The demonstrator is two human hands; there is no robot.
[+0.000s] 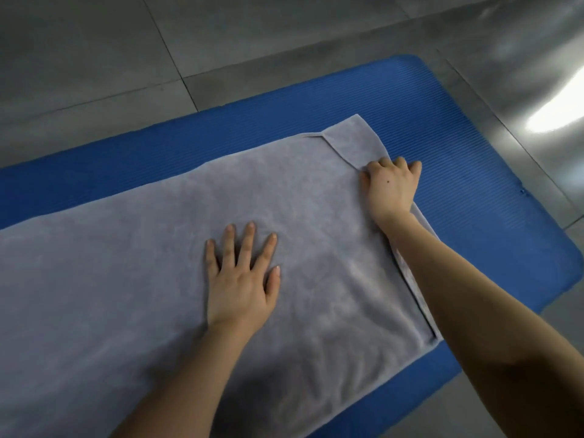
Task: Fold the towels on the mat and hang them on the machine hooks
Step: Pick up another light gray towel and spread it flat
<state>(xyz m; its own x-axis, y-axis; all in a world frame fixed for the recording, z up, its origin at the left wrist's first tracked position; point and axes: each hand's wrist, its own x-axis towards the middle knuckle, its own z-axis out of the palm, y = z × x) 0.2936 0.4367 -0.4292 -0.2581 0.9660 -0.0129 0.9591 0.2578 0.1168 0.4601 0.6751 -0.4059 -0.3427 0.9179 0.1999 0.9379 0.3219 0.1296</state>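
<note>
— Where is the grey towel (126,279), and which way does it run?

— It lies flat on the blue mat (474,200). Its long axis crosses the view from left to right, tilting away from the person toward the right. The left part runs out of the picture; the short right end stops before the mat's rounded end.

— Is it one layer?

— No. Along the right end a lower layer shows just beyond the hem of the upper one. At the far right corner the lower layer shows as a wider triangle beyond the upper hem.

— And the hands?

— The left hand (241,286) rests palm down near the middle of the towel, fingers straight and spread, pointing away from the person. The right hand (392,191) is at the right end, just below that far corner, its forearm lying along the end hem. Its fingers are bent over the edge toward the mat, the thumb against the upper hem. Whether it pinches cloth or only presses on it, I cannot tell.

— Anything else?

— A grey tiled floor (94,58) surrounds the mat, with a bright patch of light (556,112) on the right.
</note>
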